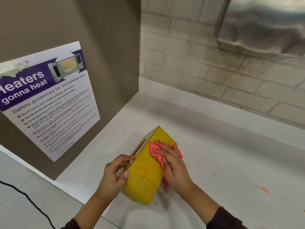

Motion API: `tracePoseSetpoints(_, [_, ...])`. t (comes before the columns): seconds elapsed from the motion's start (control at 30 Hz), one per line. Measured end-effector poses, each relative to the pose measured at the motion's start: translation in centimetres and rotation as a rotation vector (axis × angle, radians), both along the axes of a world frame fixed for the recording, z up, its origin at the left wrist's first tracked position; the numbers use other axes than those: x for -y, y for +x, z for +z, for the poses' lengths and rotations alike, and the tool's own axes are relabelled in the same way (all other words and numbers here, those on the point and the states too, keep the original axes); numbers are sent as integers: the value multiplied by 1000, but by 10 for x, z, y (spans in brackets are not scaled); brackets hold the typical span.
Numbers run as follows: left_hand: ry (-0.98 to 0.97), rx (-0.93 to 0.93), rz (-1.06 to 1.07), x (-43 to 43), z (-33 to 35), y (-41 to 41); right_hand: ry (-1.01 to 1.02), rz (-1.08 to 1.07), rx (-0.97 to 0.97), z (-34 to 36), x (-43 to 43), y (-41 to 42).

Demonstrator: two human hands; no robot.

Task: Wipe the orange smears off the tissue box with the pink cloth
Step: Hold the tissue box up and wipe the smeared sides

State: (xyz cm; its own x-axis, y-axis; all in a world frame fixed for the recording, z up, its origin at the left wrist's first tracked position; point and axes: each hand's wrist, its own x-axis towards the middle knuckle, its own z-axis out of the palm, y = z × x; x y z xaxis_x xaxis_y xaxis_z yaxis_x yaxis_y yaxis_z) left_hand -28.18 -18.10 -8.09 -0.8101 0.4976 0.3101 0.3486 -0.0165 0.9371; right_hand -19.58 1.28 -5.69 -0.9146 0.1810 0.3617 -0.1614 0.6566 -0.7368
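Note:
A yellow tissue box lies tipped on the white counter, its slotted face turned left. Orange smears cross the middle of its upward yellow side. My left hand grips the box's near left edge, thumb on the yellow side. My right hand presses a crumpled pink cloth flat against the far part of that side, fingers spread over it. Part of the cloth hangs down under my palm on the right.
Orange splatters mark the white counter to the right of the box. A brown panel with a microwave safety poster stands close on the left. A brick wall runs behind. A black cable trails over the floor at lower left.

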Motion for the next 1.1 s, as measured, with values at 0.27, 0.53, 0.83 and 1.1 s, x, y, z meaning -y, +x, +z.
tracePoseSetpoints(0.27, [46,45,29,-1,-4,-2,48,285,-14,4,39,8])
tracePoseSetpoints(0.53, [48,52,72,-8,-4,4,-64,1,28,12,24,-8])
tracePoseSetpoints(0.83, [78,87,84,-3,-4,-1,176,383,26,3,46,16])
tracePoseSetpoints(1.1, [57,97,102,-1,-4,-3,273,416,77,-5,13,47])
